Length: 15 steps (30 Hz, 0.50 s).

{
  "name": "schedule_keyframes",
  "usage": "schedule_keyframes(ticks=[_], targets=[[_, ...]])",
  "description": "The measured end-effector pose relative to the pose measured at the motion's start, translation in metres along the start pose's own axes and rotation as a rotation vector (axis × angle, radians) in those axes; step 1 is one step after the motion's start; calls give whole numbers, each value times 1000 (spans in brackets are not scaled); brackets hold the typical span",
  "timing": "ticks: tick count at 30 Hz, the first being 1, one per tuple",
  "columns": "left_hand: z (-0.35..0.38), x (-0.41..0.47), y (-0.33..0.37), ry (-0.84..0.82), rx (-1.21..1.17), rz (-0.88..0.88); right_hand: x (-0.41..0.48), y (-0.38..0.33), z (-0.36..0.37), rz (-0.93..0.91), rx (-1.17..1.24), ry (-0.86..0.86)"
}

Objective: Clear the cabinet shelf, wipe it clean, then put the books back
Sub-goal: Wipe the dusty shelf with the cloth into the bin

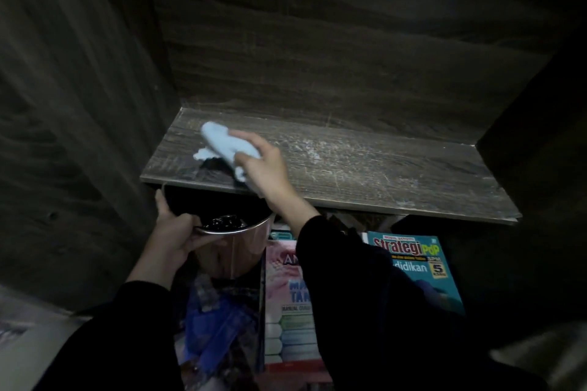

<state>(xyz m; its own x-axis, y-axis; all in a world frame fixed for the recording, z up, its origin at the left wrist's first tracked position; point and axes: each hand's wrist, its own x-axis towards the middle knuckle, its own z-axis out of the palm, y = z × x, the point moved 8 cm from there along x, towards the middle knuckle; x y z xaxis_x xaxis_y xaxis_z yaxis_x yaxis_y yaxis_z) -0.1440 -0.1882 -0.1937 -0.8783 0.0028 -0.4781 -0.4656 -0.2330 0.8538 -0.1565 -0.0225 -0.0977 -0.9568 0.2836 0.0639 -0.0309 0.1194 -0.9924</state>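
Observation:
The dark wooden cabinet shelf (365, 165) is bare of books and shows pale dusty streaks. My right hand (265, 165) grips a light blue cloth (225, 146) and presses it on the left part of the shelf, close to the front edge. My left hand (174, 228) holds the rim of a shiny metal bin (235, 247) with a dark liner, just under the shelf's left front edge. Below lie a pink-and-white book (286, 305) and a teal book (422, 260) titled "strategi".
The cabinet's dark side walls (79, 136) close in the shelf on the left and right, with the back panel (317, 57) behind. A blue, crumpled object (216, 327) lies below the bin, beside the pink book.

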Motion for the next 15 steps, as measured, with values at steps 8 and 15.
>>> schedule_keyframes(ticks=[8, 15], targets=[[6, -3, 4, -38, -15, 14, 16, 2, -252, -31, -529, 605], [2, 7, -2, -46, -18, -22, 23, 37, -389, 492, -991, 662]])
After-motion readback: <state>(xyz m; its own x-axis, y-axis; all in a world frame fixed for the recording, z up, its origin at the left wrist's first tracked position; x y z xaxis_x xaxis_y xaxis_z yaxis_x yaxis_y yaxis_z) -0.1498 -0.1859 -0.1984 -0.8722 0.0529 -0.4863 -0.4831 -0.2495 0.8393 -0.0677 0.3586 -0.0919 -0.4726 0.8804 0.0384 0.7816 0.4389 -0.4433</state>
